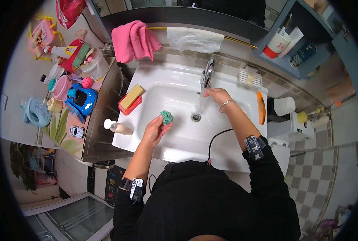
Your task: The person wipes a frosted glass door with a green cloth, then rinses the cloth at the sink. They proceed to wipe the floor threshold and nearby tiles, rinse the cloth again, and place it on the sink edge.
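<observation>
A crumpled green scrubber or cloth (166, 117) is pinched in the fingertips of my left hand (154, 130), above the left part of the white washbasin (179, 153). Water runs from the chrome faucet (209, 72) in a stream (201, 104) towards the metal drain (195, 117). Just below the spout, my right hand (219, 96) has its fingertips at the stream; whether they are closed on anything is hidden. A bracelet (227, 104) circles that wrist.
On the basin's left rim are a yellow soap bar (132, 97) on a red soap dish (130, 109) and a pump bottle (118, 126). An orange comb (260, 107) and a soap rack (250, 79) occupy the right side. A dark cable (212, 143) crosses the front edge.
</observation>
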A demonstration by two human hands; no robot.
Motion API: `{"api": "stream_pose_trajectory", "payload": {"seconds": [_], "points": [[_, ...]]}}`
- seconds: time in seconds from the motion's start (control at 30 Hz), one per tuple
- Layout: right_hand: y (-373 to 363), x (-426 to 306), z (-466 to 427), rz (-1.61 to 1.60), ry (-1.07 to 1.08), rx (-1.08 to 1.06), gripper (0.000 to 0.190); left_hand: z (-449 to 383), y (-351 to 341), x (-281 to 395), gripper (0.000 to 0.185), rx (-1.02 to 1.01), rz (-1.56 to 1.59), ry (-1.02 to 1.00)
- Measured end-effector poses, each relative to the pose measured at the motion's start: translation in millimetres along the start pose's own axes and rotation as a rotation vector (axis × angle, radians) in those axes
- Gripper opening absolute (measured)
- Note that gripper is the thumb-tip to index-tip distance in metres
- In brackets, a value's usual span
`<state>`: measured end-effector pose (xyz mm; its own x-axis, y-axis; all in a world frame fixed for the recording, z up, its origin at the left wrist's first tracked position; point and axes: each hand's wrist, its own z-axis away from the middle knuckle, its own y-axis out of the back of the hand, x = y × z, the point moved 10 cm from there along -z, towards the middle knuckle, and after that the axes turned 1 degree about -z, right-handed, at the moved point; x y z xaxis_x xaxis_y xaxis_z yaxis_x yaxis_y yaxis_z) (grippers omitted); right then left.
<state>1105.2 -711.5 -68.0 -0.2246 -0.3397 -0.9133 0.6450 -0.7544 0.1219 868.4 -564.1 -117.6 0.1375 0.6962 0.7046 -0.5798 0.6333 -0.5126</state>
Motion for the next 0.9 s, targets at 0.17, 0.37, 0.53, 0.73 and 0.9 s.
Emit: {"api": "stream_pose_trajectory", "payload": {"seconds": [0.17,0.37,0.53,0.73,0.9], "points": [[-19.0,-1.8,9.4,0.426,0.205,-0.075,0.024,-19.5,-38.1,-2.7,0.036,-0.024,-0.121,-0.018],[-48.3,4.7,26.2,0.401,0.291,-0.171,0.029,-40.5,-72.2,-4.5,0.042,0.009,-0.175,-0.034],[-38.7,-6.5,25.9,0.487,0.473,-0.038,0.018,-49.6,-85.5,-4.3,0.044,-0.030,-0.223,-0.035],[-18.2,-1.5,20.4,0.488,0.445,-0.003,0.013,-53.3,-73.8,2.6,0.044,0.000,-0.297,-0.046],[-1.8,4.8,9.5,0.405,0.346,0.073,0.010,-52.9,-52.7,10.2,0.045,0.083,-0.338,-0.054]]}}
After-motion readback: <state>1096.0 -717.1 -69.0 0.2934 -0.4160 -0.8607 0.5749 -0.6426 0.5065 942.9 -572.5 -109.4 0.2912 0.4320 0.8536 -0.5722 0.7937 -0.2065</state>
